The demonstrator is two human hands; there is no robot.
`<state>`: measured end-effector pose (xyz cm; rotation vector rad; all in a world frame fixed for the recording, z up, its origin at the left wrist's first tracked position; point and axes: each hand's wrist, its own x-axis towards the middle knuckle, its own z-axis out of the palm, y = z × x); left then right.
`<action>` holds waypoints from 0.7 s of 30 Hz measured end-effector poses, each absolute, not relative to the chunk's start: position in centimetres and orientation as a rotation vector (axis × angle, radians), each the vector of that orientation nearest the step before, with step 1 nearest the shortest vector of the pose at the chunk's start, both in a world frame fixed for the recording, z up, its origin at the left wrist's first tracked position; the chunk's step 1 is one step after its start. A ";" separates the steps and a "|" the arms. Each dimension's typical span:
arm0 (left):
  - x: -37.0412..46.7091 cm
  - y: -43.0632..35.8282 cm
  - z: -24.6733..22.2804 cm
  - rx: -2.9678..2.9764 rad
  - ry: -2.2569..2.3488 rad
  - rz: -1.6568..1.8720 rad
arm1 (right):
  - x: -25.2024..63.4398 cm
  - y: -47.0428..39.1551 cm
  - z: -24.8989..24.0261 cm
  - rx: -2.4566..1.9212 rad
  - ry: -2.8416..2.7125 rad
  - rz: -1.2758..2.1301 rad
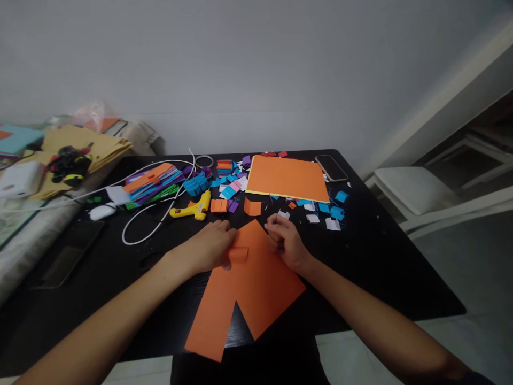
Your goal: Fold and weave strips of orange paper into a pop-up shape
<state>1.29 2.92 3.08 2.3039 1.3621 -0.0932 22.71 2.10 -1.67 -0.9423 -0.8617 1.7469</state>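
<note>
The big orange paper point(256, 272) is on the black table point(372, 272), right in front of the person. One long part of it sticks out past the near edge of the table.

The left hand point(214, 243) is on its upper left side, by a small folded orange piece point(239, 255). Its fingers are bent, but I cannot tell if they pinch anything. The right hand point(286, 241) is curled up narrow, over the upper right side. I cannot tell if something thin is inside it.

Behind the hands is a yellow glue gun point(200, 207). It has a small white label, but the words are too tiny to read. Lots of little folded papers, blue, purple, white and orange, lie around there. To the right, an orange sheet point(288, 177) lies on top of a yellow one. A phone point(331, 168) is just beside them. On the left are a pile of colored strips point(154, 183), a white mouse point(102, 212) and a loopy white cord point(138, 239).
</note>
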 end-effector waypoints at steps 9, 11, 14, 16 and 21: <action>0.4 4.0 1.5 1.913 1.074 0.398 | 22.7 1.9 -1.8 -1.012 -1.048 1.608; 0.8 4.2 0.5 1.807 1.053 0.522 | 22.6 1.9 -2.0 -1.041 -1.096 1.549; 1.4 4.0 -0.5 1.668 1.023 0.657 | 22.6 2.0 -2.2 -1.124 -1.136 1.409; 1.6 3.7 -0.8 1.520 0.975 0.745 | 22.7 2.0 -2.2 -1.162 -1.141 1.368; 1.7 2.6 -0.6 1.146 0.908 0.902 | 22.8 1.7 -1.7 -1.114 -1.098 1.597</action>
